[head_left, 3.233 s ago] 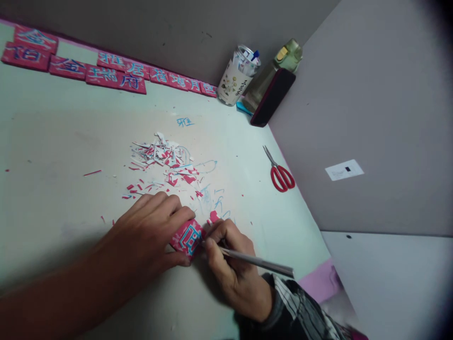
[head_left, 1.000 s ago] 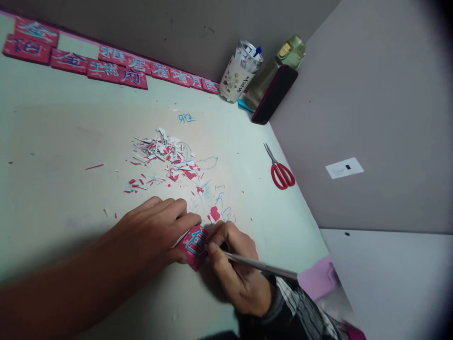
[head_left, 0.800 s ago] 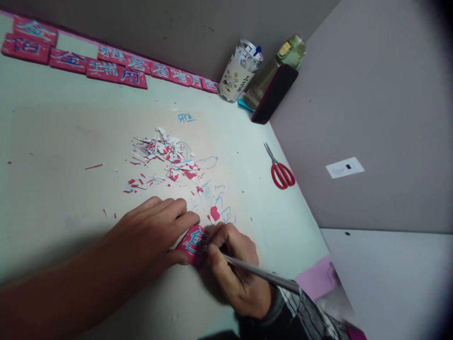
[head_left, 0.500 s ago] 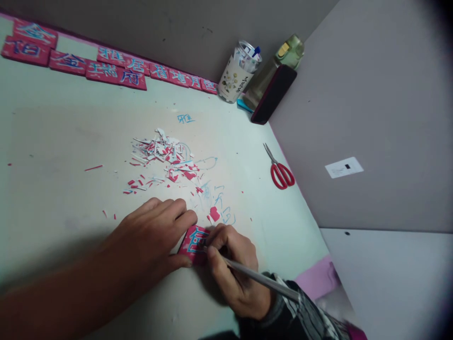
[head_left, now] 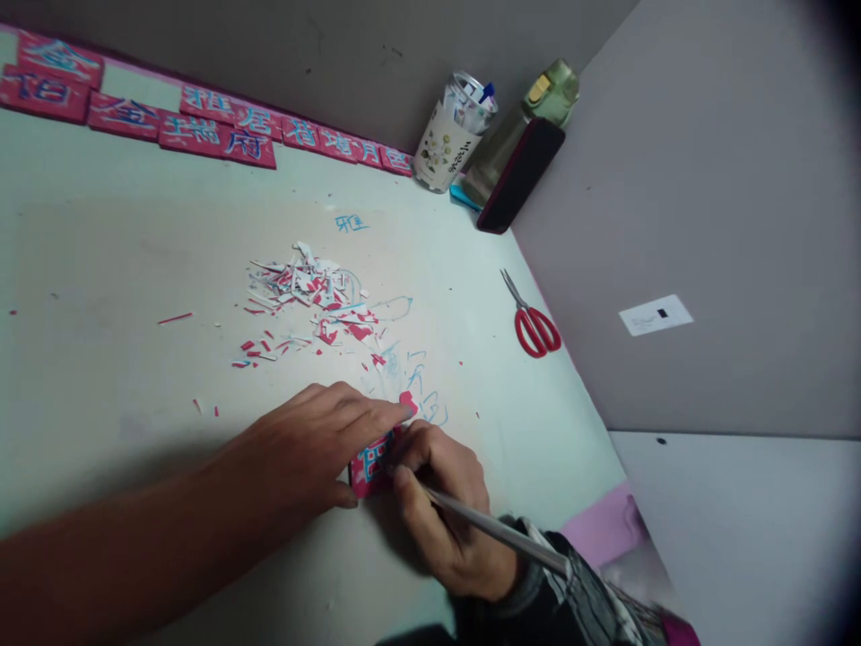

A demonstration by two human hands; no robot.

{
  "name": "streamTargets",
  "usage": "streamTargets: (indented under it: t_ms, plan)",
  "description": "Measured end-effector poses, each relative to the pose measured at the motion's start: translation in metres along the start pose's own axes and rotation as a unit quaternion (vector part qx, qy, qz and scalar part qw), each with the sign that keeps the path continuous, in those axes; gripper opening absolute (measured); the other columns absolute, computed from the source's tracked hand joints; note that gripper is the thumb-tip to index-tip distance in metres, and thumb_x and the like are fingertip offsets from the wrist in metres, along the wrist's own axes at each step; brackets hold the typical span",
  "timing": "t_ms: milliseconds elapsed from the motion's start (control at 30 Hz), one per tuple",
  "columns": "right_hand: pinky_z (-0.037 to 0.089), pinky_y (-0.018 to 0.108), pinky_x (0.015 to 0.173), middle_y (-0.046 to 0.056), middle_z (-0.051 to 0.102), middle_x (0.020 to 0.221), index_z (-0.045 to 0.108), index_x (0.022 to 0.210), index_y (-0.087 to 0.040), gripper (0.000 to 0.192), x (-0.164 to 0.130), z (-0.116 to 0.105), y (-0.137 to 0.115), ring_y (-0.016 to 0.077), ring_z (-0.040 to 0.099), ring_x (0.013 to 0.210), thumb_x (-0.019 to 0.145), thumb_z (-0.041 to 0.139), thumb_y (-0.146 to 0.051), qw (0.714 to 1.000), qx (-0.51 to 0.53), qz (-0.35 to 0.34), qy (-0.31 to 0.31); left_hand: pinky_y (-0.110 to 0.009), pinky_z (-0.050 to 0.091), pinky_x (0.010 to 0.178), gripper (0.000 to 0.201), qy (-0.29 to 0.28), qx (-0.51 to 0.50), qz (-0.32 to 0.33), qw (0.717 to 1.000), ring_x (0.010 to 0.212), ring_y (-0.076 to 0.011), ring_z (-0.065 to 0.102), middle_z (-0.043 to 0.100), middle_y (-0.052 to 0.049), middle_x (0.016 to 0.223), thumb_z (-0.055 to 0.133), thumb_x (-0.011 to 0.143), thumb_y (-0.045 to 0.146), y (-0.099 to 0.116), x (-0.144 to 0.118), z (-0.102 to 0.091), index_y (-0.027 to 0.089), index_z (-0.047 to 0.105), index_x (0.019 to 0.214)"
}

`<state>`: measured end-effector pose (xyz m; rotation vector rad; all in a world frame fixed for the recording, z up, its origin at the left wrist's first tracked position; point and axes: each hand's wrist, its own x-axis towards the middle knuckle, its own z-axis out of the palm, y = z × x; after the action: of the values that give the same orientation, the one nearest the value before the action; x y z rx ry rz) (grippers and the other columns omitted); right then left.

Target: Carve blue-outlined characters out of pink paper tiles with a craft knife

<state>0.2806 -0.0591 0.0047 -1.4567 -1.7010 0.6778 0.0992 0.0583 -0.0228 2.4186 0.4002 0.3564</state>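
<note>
A small red tile [head_left: 369,462] with a character outlined in blue lies on the desk between my hands. My left hand [head_left: 329,431] steadies the tile, thumb at its lower left edge and the fingers along its upper edge. The index fingertip of that hand reaches to a loose red scrap [head_left: 407,398]. My right hand [head_left: 444,511] grips a slim grey carving tool [head_left: 501,529] like a pen. Its tip is at the tile's right part, hidden by my fingers. Just beyond is a heap of red and white shavings [head_left: 309,283].
Red-handled scissors [head_left: 531,327] lie at the right. Toward the back stand a pen cup [head_left: 440,148], a dark phone [head_left: 521,179] and a green-topped bottle [head_left: 552,99]. Several red character plates [head_left: 195,133] line the back edge. A grey wall [head_left: 706,179] rises on the right.
My left hand has shifted right, its index finger now stretched along the tile's upper edge to the red scrap. The tile has turned slightly. My right hand has barely moved.
</note>
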Motion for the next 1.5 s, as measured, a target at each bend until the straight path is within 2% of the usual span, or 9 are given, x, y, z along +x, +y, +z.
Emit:
streamTargets:
  t_ms: [133, 267, 533, 700, 800, 900, 1000, 1133, 1500]
  plan:
    - [0.04, 0.029, 0.061, -0.003, 0.052, 0.077, 0.044, 0.09, -0.025, 0.015, -0.001, 0.0, 0.002, 0.0135, 0.049, 0.067, 0.098, 0.053, -0.017, 1.0, 0.006, -0.009, -0.003, -0.035, 0.045, 0.091, 0.072, -0.019, 0.018, -0.012, 1.0, 0.11, -0.0252, 0.067, 0.076, 0.0, 0.117, 0.071, 0.08, 0.006, -0.002, 0.002, 0.006, 0.028, 0.051, 0.146]
    - [0.041, 0.03, 0.062, -0.003, 0.052, 0.078, 0.043, 0.09, -0.025, 0.015, -0.002, 0.0, 0.002, 0.014, 0.049, 0.068, 0.099, 0.052, -0.018, 1.0, 0.009, 0.0, -0.008, -0.035, 0.046, 0.092, 0.072, -0.014, 0.03, -0.023, 0.999, 0.109, -0.0262, 0.068, 0.076, -0.002, 0.116, 0.079, 0.078, 0.01, -0.001, 0.002, 0.007, 0.026, 0.056, 0.144]
    - [0.041, 0.03, 0.061, -0.003, 0.053, 0.077, 0.044, 0.091, -0.025, 0.014, -0.001, -0.001, 0.0, 0.0144, 0.05, 0.067, 0.099, 0.051, -0.017, 1.0, 0.015, 0.002, -0.015, -0.033, 0.049, 0.092, 0.07, -0.019, -0.028, -0.074, 0.997, 0.107, -0.024, 0.066, 0.074, -0.001, 0.11, 0.077, 0.078, 0.004, 0.008, 0.0, 0.005, 0.027, 0.059, 0.143]
    - [0.041, 0.03, 0.061, -0.003, 0.053, 0.077, 0.043, 0.09, -0.025, 0.015, -0.003, 0.001, 0.002, 0.0145, 0.049, 0.067, 0.098, 0.052, -0.017, 1.0, 0.004, -0.003, -0.012, -0.032, 0.051, 0.091, 0.071, 0.0, -0.05, -0.053, 0.997, 0.104, -0.0233, 0.063, 0.075, -0.003, 0.12, 0.075, 0.085, 0.01, 0.005, -0.003, 0.007, 0.026, 0.052, 0.15]
    - [0.042, 0.03, 0.062, -0.002, 0.054, 0.078, 0.044, 0.09, -0.025, 0.014, -0.004, 0.002, 0.002, 0.0149, 0.051, 0.068, 0.098, 0.052, -0.017, 1.0, 0.004, -0.001, -0.009, -0.031, 0.051, 0.084, 0.065, 0.0, -0.032, -0.043, 0.999, 0.103, -0.0241, 0.063, 0.075, -0.001, 0.126, 0.073, 0.088, 0.014, 0.004, -0.002, 0.007, 0.029, 0.054, 0.148]
    - [0.042, 0.03, 0.062, -0.002, 0.055, 0.078, 0.045, 0.09, -0.025, 0.014, -0.005, 0.002, 0.003, 0.0146, 0.052, 0.068, 0.098, 0.053, -0.018, 1.0, 0.007, 0.001, -0.012, -0.03, 0.05, 0.079, 0.064, -0.005, -0.02, -0.053, 0.998, 0.102, -0.0237, 0.064, 0.077, -0.001, 0.119, 0.073, 0.088, 0.016, 0.007, -0.001, 0.005, 0.028, 0.054, 0.148]
    - [0.042, 0.031, 0.062, -0.002, 0.057, 0.078, 0.045, 0.09, -0.025, 0.013, -0.004, 0.001, 0.003, 0.0147, 0.052, 0.067, 0.099, 0.052, -0.018, 1.0, 0.015, 0.013, -0.023, -0.029, 0.05, 0.081, 0.069, -0.01, -0.017, -0.077, 0.997, 0.104, -0.0233, 0.065, 0.077, -0.001, 0.111, 0.075, 0.086, 0.015, 0.01, 0.002, 0.002, 0.027, 0.053, 0.149]
    - [0.044, 0.031, 0.063, -0.001, 0.06, 0.079, 0.046, 0.089, -0.024, 0.013, -0.002, 0.001, 0.001, 0.0153, 0.055, 0.068, 0.099, 0.052, -0.018, 0.999, 0.026, 0.024, -0.025, -0.03, 0.05, 0.082, 0.064, -0.02, -0.008, -0.097, 0.995, 0.103, -0.0233, 0.066, 0.076, 0.0, 0.109, 0.075, 0.085, 0.018, 0.011, 0.003, 0.001, 0.029, 0.056, 0.146]
    - [0.045, 0.031, 0.061, -0.001, 0.062, 0.078, 0.046, 0.087, -0.025, 0.014, -0.004, 0.003, -0.002, 0.0151, 0.055, 0.065, 0.098, 0.054, -0.021, 0.999, 0.015, 0.032, -0.021, -0.033, 0.051, 0.078, 0.063, -0.002, 0.002, -0.084, 0.996, 0.101, -0.0261, 0.068, 0.076, -0.001, 0.108, 0.079, 0.083, 0.019, 0.009, 0.001, 0.005, 0.029, 0.057, 0.141]
